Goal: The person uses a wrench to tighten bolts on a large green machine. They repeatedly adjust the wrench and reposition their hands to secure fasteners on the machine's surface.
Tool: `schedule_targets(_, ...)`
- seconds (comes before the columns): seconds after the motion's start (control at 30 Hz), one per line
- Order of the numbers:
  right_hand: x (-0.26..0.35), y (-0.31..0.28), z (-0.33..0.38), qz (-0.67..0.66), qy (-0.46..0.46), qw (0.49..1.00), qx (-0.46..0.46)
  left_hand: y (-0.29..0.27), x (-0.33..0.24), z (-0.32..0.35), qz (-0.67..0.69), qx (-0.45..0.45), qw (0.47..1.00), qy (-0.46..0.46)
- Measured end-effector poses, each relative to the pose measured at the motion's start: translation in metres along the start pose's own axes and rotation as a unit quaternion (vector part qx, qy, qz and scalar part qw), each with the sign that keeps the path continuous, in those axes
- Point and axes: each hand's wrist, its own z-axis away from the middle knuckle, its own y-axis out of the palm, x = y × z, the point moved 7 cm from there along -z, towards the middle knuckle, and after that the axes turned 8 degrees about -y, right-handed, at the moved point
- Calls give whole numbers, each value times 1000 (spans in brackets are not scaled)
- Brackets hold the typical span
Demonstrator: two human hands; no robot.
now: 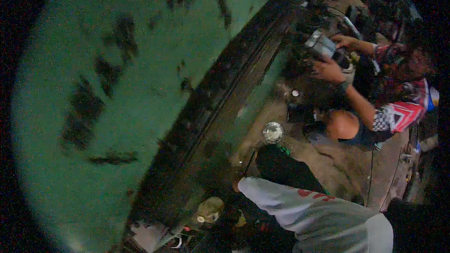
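Observation:
A white sleeve with red print comes in from the lower right, and at its cuff is what looks like my right hand (237,182). That hand is small, dim and partly hidden by the cuff. From it sticks up a thin dark rod (251,162), which it seems to grip; the tool's kind is too dark to make out. Close by, a black shape with green trim (286,166) lies along the sleeve. Beyond the rod is a round, shiny metal dish or lamp (273,132). My left hand does not show.
A large green panel (154,89) with dark patches fills the left, bordered by a dark beam (211,93). At the right a co-worker in a red-and-white patterned sleeve (405,117) holds a grey boxy part (321,46) in both hands. A round yellowish object (211,208) sits low.

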Motion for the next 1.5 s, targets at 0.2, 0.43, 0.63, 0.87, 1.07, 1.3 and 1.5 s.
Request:
schedule_targets(0.2, 18, -67, 137, -61, 62, 996, -35, -20, -54, 97, 57, -15, 998, -28)
schedule_targets(0.43, 43, -112, 350, -65, 207, 972, -85, -4, -52, 204, 161, -37, 986, -32)
schedule_targets(0.63, 99, -80, 372, -33, 175, 982, 55, 21, -22, 305, 268, -87, 948, -148)
schedule_targets(0.87, 60, -104, 416, -7, 66, 975, 214, 74, -66, 348, 363, -127, 892, -236)
schedule_targets(1.07, 52, -141, 448, -190, 73, 961, 189, 102, -109, 349, 411, -153, 860, -259)
schedule_targets(1.3, 25, -166, 438, -68, 59, 965, 245, 130, -135, 340, 448, -165, 841, -256)
schedule_targets(1.5, 29, -162, 413, 80, 24, 958, 275, 168, -131, 351, 455, -149, 837, -263)
